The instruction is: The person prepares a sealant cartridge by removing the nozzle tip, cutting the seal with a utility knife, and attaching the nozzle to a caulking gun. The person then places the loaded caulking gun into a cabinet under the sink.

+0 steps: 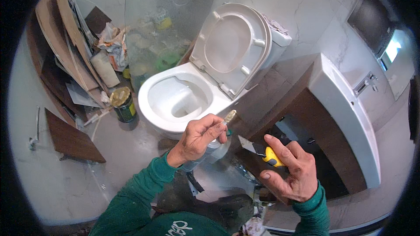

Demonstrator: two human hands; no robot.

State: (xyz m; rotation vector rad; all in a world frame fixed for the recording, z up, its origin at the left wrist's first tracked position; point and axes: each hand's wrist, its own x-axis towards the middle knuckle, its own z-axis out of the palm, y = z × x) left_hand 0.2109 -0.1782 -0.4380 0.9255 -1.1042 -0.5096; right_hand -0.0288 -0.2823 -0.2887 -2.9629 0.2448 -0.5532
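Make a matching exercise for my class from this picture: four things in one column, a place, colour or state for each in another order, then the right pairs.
Things
1. Knife
2. Tube
3. Toilet lid
4. Tin

Places and states
A. Raised
B. In the left hand
C. On the floor, left of the toilet
D. In the right hand

Right pairs: 1-D, 2-B, 3-A, 4-C
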